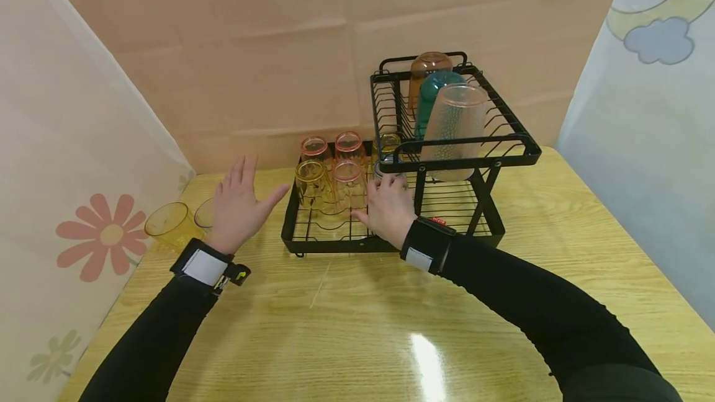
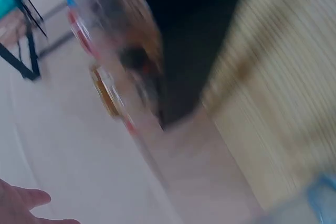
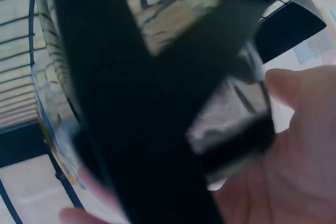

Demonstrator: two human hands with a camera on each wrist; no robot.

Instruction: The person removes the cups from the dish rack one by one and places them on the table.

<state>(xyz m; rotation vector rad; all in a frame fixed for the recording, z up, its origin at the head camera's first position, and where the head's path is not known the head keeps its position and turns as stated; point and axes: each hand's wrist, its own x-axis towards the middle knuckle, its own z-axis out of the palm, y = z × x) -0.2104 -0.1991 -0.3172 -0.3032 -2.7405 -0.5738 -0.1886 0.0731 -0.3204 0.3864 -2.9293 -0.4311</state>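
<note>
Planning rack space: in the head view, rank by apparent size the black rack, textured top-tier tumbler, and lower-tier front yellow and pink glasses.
Black rack
Textured tumbler
Front yellow glass, front pink glass: too alike to rank

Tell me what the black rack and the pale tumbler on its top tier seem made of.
The rack looks like metal with a smooth dark coating, judging by its thin wires. The tumbler is see-through and dimpled: perhaps glass or clear plastic, can't tell which.
</note>
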